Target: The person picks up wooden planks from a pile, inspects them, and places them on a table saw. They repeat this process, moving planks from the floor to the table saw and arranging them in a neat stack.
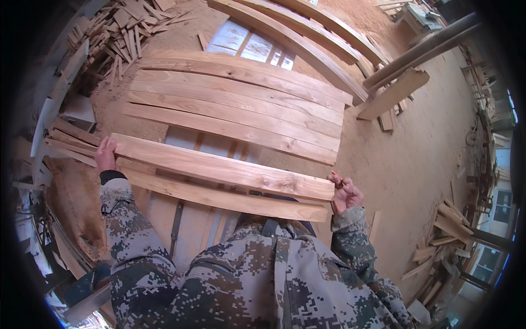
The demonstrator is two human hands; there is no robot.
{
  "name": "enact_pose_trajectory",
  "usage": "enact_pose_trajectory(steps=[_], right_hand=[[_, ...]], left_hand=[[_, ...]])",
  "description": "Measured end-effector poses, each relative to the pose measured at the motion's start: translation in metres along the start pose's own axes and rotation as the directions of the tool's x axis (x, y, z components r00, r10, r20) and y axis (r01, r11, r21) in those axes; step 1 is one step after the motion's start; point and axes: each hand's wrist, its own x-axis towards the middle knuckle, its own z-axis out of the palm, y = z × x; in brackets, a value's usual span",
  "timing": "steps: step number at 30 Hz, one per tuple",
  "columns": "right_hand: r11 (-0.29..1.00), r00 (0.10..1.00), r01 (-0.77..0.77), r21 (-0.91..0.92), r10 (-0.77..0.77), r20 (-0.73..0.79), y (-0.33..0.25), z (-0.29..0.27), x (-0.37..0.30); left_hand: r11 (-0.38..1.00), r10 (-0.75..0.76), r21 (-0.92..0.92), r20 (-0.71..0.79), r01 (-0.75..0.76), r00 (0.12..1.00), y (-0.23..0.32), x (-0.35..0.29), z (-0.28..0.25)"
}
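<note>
Both ends of a long wooden board [219, 166] are in my hands, and it runs across in front of my body. My left hand [107, 156] is closed round its left end. At the right end, the fingers of my right hand [346, 194] are curled against the wood, with a thin red pencil-like stick [335, 174] poking up between them. A second board [230, 196] lies nearer my body, below the held one. Beyond them, several planks [241, 104] lie side by side as a flat panel, with narrow gaps between some of them.
Long beams [290, 38] lie at the far side. A loose slab [394, 94] leans near wooden poles [422, 49] at the far right. Scrap wood is heaped at the far left [123, 30] and another scrap pile [446, 236] lies at right. Sawdust covers the floor [405, 164].
</note>
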Motion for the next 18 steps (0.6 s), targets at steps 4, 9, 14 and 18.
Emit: enact_pose_trajectory(steps=[4,9,14,18], right_hand=[[0.945,0.986,-0.105,-0.31,0.059,-0.154,0.0,-0.004,0.002],[0.716,0.932,-0.314,-0.623,0.108,-0.345,0.002,0.0,-0.003],[0.597,0.983,-0.167,-0.785,0.037,-0.181,0.003,0.007,-0.009],[0.619,0.988,-0.089,-0.78,-0.045,-0.148,0.009,-0.003,-0.012]], left_hand=[[0.694,0.014,0.715,0.11,-0.089,0.994,0.002,0.016,0.001],[0.089,-0.15,0.987,0.143,-0.13,0.978,0.018,0.007,0.022],[0.125,-0.203,0.989,0.109,-0.085,0.973,0.024,-0.018,0.027],[0.276,-0.264,0.96,0.126,-0.051,0.956,0.023,-0.021,0.015]])
